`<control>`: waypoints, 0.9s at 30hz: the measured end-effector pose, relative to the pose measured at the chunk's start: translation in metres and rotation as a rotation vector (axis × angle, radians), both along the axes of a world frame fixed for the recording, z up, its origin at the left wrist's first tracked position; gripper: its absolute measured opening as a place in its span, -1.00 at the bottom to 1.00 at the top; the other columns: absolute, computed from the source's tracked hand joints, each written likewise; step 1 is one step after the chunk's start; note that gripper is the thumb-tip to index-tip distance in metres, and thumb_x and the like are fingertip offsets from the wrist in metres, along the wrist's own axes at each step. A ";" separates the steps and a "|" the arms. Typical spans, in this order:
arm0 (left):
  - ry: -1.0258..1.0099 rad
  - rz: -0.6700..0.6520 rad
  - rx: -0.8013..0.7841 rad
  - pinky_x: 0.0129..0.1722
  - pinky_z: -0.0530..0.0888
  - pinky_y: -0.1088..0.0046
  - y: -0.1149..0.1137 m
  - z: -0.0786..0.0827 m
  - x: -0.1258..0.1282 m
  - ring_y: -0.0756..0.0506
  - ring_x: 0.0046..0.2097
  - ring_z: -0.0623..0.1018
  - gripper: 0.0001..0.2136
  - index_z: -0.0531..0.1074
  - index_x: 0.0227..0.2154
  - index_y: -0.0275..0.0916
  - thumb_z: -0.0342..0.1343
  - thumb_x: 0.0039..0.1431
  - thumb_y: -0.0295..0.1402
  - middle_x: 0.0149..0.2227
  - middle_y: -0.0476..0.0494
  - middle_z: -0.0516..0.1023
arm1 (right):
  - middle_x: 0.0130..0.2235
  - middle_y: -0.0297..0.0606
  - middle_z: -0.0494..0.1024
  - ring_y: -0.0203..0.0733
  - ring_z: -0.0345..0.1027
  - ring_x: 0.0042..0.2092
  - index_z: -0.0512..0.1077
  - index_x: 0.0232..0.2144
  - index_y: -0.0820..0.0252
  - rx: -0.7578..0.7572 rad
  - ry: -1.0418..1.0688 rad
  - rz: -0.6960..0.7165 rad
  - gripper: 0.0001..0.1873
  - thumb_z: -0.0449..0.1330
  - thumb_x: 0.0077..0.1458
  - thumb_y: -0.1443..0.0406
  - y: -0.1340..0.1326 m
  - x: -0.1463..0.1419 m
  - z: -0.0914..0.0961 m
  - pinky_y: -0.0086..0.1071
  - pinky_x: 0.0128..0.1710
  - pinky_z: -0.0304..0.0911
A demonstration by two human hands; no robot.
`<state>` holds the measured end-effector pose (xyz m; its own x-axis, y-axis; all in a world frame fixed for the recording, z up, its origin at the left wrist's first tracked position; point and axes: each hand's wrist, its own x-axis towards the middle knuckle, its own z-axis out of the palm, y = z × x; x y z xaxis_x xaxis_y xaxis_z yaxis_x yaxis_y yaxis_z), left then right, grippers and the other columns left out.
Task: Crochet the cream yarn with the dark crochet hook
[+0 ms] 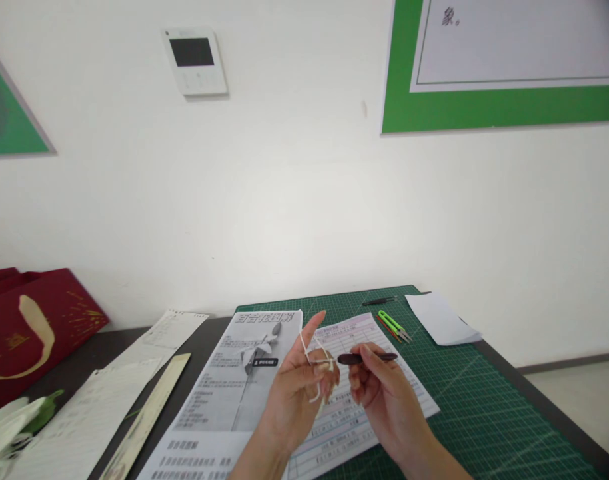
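My left hand (297, 387) is raised over the papers with its forefinger stretched up and white yarn (312, 352) looped round the fingers; the other fingers curl in on the strand. My right hand (379, 390) sits close beside it, pinching a dark crochet hook (367, 358) that lies level and points left toward the yarn. Under both hands lie a black-and-white printed instruction sheet (234, 380) with a flower picture and a form with pink lines (354, 413).
A green cutting mat (484, 413) covers the right part of the dark table. Green-handled snips (394, 325), a dark pen-like tool (379, 301) and a white paper (442, 319) lie at its far end. To the left lie a ruler (149, 413), papers and a red bag (29, 327).
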<state>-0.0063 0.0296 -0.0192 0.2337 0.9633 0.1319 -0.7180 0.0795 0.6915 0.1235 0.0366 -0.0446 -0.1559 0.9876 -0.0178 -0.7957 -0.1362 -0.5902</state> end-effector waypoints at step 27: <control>-0.104 -0.025 -0.014 -0.44 0.22 0.48 -0.002 0.000 0.000 0.05 -0.56 0.29 -0.54 0.41 -0.08 -0.15 0.03 -0.08 -0.63 -0.66 0.05 0.33 | -0.53 -0.22 0.62 -0.36 0.49 -0.53 0.55 -0.41 0.33 -0.069 0.156 0.081 -0.87 0.36 -0.11 0.38 -0.008 -0.001 -0.002 -0.57 -0.49 0.45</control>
